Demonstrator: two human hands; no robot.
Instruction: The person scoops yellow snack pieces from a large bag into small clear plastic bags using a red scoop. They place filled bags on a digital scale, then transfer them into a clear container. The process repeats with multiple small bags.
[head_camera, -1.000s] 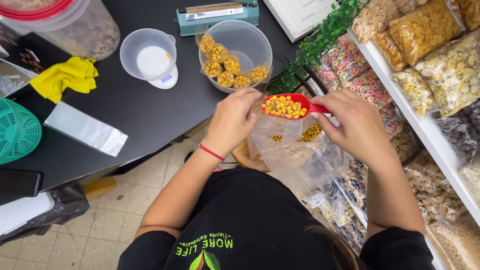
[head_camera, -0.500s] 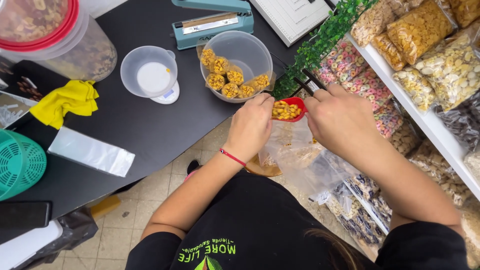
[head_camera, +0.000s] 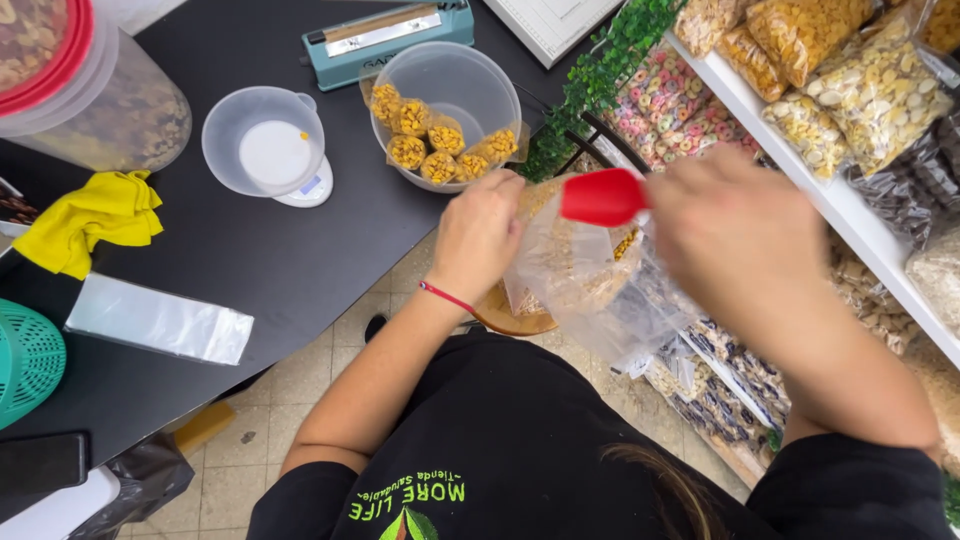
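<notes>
Clear bag (head_camera: 590, 285) held up off the black surface (head_camera: 250, 260), out over the tiled floor, its mouth gripped at the near edge by the left hand (head_camera: 480, 235) with fingers curled and pinching the film. Red scoop (head_camera: 603, 197) tipped over the opening by the right hand (head_camera: 740, 235) — blurred, fingers closed around the handle as far as can be told. Likely trouble: mouth of the soft bag sagging or folding shut under only one pinch, so yellow pieces bouncing off the rim and dropping to the floor, nothing beneath to catch them. Scoop turned too fast or off-centre — same spill. Thin film slipping from the pinch as weight builds, the whole fill lost. Round bowl (head_camera: 450, 90) of small filled packets close behind the left hand, within reach of a knock from knuckles or elbow.
</notes>
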